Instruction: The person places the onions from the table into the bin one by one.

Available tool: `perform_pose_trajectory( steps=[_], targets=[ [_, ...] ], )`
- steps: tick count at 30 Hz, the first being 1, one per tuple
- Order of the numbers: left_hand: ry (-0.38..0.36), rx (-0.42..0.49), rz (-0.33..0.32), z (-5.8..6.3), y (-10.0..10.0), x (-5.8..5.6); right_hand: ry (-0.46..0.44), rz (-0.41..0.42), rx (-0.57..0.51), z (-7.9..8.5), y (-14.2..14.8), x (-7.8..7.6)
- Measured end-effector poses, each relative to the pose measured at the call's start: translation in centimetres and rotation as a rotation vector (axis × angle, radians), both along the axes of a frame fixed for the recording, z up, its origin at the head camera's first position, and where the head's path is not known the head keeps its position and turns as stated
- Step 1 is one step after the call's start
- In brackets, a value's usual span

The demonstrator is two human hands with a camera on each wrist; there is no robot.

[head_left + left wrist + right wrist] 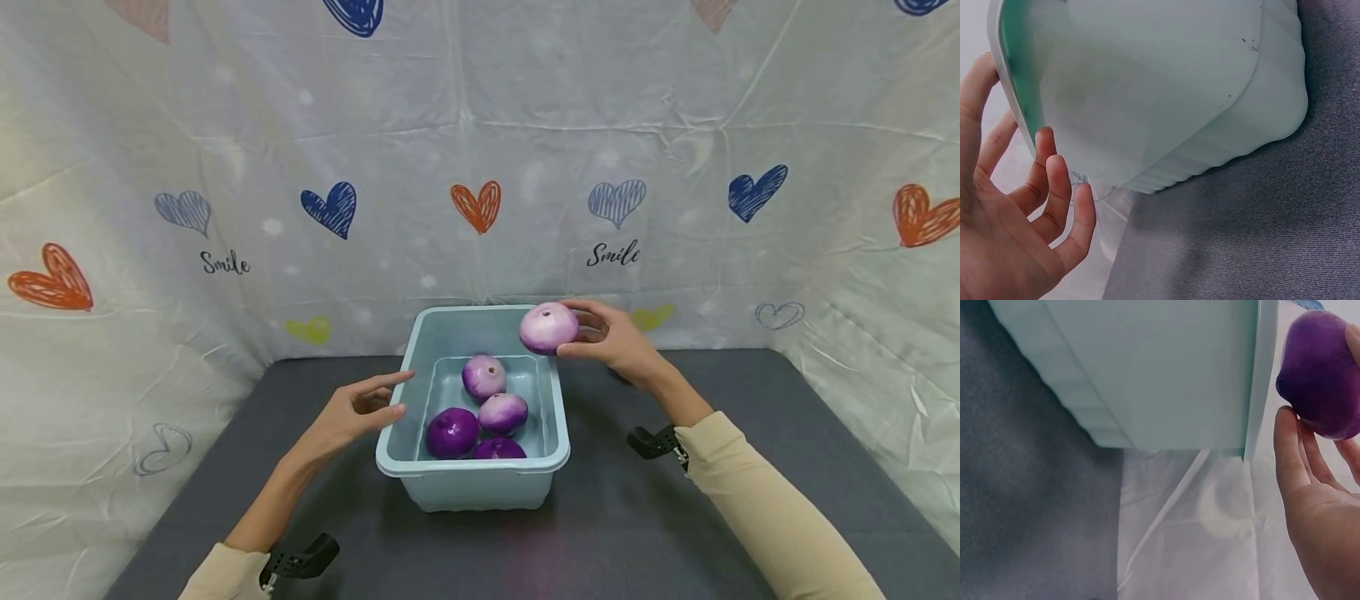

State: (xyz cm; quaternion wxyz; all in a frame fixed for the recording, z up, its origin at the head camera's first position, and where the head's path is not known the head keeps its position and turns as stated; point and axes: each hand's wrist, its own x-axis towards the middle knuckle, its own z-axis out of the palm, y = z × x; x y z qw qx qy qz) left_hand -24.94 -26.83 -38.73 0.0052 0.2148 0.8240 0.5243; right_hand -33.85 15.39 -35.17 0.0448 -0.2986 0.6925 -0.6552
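A purple-and-white onion (pixel 548 327) is gripped by my right hand (pixel 611 343) above the right back rim of a pale blue plastic tub (pixel 480 487). The right wrist view shows the darker purple underside of that onion (pixel 1319 375), with the fingers of the hand (pixel 1325 506) around it. Inside the tub lie several more onions: a pale one (pixel 483 378), a second pale one (pixel 503 413), a dark purple one (pixel 452 432) and another dark one (pixel 498 448) partly hidden by the front rim. My left hand (pixel 358 412), fingers loosely spread, touches the tub's left rim.
The tub stands on a dark grey cloth-covered table (pixel 600 533). Behind it hangs a whitish curtain (pixel 525 150) printed with hearts. A small dark object (pixel 619 377) shows partly beneath the right hand. Black straps (pixel 303 560) sit at both wrists.
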Motion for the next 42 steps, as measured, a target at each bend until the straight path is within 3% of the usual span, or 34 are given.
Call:
perform_pose_trajectory(
  steps=[21, 42],
  targets=[
    [0.004, 0.000, 0.011, -0.2, 0.1, 0.1, -0.032, 0.121, -0.025, 0.4, -1.8, 0.1],
    [0.011, 0.008, 0.012, -0.3, 0.1, 0.0, -0.014, 0.041, 0.021, -0.6, 2.3, 0.2]
  ],
)
